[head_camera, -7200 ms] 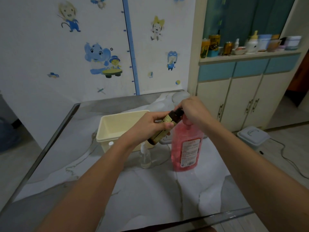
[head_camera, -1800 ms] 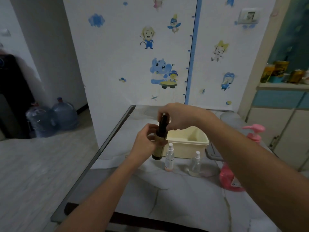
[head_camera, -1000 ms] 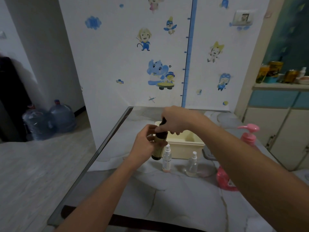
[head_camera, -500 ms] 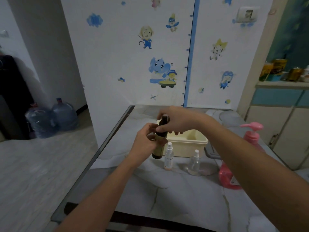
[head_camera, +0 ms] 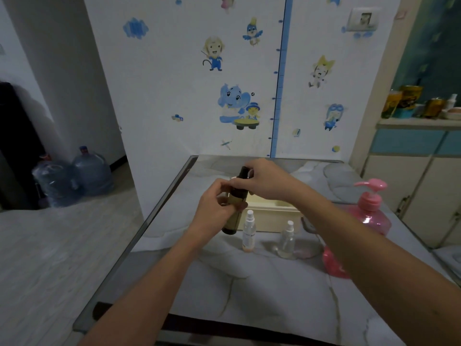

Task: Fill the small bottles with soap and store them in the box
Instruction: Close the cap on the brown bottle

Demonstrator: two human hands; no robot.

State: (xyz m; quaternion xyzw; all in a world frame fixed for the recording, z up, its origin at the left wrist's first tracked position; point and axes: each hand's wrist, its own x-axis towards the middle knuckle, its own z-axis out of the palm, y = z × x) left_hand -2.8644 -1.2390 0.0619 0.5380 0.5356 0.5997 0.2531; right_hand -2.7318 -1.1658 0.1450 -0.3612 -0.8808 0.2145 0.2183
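Over marble table (head_camera: 249, 283), left fingers (head_camera: 224, 200) wrap dark bottle (head_camera: 233, 222), right fingers (head_camera: 247, 182) pinch cap (head_camera: 244, 171).

The left sprayer (head_camera: 249, 232) and right sprayer (head_camera: 287, 239) are stood just before the box (head_camera: 272, 218). The pump bottle (head_camera: 373, 217) is set right of the box.

Dim bluish light on my feed, soft focus, glint on pink soap bottle (head_camera: 371, 217), edges bent by lens.
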